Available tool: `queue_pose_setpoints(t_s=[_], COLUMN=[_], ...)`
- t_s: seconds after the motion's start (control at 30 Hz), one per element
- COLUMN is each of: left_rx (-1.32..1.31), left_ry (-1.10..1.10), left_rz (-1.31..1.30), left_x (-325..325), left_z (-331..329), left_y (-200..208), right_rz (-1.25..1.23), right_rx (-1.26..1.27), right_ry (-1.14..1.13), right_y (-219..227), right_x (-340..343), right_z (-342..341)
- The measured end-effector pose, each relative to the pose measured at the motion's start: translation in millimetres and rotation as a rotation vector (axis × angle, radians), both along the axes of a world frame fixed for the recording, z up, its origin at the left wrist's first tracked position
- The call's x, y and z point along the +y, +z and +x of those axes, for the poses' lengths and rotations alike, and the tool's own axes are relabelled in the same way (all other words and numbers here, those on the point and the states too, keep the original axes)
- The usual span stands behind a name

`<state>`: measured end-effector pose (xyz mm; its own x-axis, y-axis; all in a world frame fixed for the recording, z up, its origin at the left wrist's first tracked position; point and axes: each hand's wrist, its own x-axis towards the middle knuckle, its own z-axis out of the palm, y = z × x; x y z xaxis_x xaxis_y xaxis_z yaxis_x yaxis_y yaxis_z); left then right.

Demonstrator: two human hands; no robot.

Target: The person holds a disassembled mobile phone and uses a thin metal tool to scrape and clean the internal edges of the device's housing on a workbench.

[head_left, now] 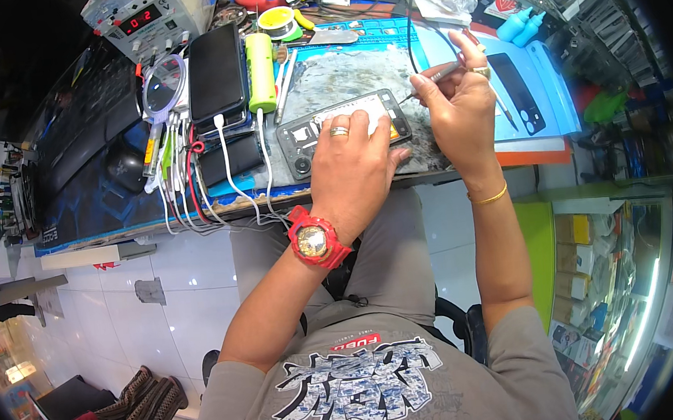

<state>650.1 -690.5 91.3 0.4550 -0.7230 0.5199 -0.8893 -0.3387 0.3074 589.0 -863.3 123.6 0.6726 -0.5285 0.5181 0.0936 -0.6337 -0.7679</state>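
Note:
An opened smartphone (306, 138) lies tilted on the stained grey work mat (341, 74), its inner parts exposed. Across its middle my left hand (353, 168) rests with the fingers stretched flat, thumb out near its lower edge, hiding part of the phone. My right hand (456, 107) is closed around a slim grey pen-shaped tool (443, 73). The tool's thin dark tip points down at the phone's upper right end; I cannot tell whether it touches. A black cable hangs close to the tool. Beside my right hand, a dark phone panel (520, 94) lies on a light-blue sheet (554, 95).
Left of the mat stand a large black phone (215, 76) and a green cylindrical device (260, 73), with white cables over the table edge. A power supply (148, 18), a magnifier (164, 89) and a solder spool (278, 21) sit behind. Blue bottles (525, 27) stand at back right.

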Motion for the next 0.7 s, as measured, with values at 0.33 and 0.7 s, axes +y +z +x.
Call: queue_pose_setpoints(t_s=[0.33, 0.7], left_rx=[0.005, 0.008], left_ry=[-0.001, 0.004], left_rz=[0.004, 0.013], left_x=[-0.6, 0.3], left_z=[-0.9, -1.0], left_y=[1.2, 1.6], right_rz=[0.013, 0.039], right_rx=[0.041, 0.014], right_ry=[0.034, 0.03], right_y=[-0.1, 1.3], right_x=[1.6, 4.4], right_z=[0.1, -1.4])
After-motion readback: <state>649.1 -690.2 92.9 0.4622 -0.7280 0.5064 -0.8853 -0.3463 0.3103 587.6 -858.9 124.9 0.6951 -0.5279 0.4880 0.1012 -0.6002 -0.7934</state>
